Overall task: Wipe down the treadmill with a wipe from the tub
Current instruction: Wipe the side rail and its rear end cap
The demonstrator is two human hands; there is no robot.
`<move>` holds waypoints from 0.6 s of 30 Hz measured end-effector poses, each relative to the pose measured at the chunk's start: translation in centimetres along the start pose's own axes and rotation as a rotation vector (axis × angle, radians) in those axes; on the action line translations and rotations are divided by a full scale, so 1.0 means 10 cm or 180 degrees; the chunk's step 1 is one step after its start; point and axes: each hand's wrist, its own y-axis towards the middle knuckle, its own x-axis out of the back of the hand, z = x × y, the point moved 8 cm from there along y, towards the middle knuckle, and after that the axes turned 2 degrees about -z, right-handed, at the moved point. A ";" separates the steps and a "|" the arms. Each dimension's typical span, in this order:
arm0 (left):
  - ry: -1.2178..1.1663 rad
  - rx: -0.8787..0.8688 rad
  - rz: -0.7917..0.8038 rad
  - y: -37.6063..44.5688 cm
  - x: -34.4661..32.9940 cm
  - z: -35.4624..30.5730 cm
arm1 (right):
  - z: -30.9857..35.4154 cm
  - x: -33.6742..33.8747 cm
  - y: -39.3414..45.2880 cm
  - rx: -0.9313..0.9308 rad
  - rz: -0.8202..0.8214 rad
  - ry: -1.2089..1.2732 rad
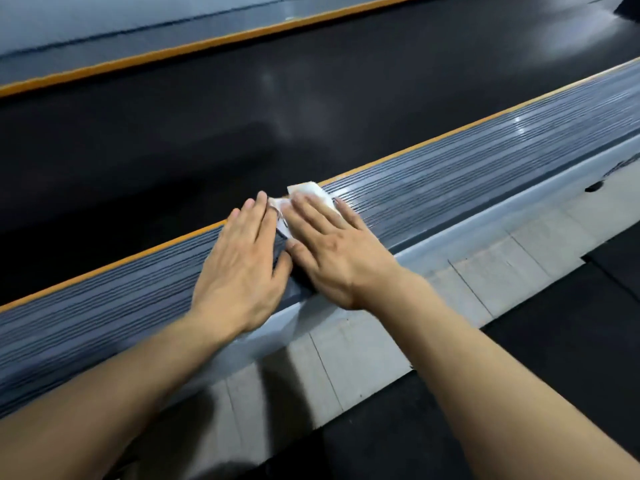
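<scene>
A crumpled white wipe (313, 197) is pressed flat onto the grey ribbed side rail (450, 178) of the treadmill, just beside its orange edge strip (398, 152), by straight-fingered left hand (239, 268) and right hand (332, 251), presumably for even wiping pressure.

Both hands, left (239, 268) and right (336, 251), lie flat, fingers straight, side by side
</scene>
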 end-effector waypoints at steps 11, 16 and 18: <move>-0.0072 0.0041 0.0141 0.00 0.01 0.00 | -1.19 0.24 0.21 -0.1256 -0.0198 -0.0449; -0.0030 0.0023 0.0153 0.00 0.01 0.02 | -0.22 0.09 0.04 -0.0009 -0.0002 -0.0314; -0.0047 0.0070 0.0183 -0.01 0.01 0.00 | -0.71 0.23 0.04 -0.0438 -0.0025 -0.0270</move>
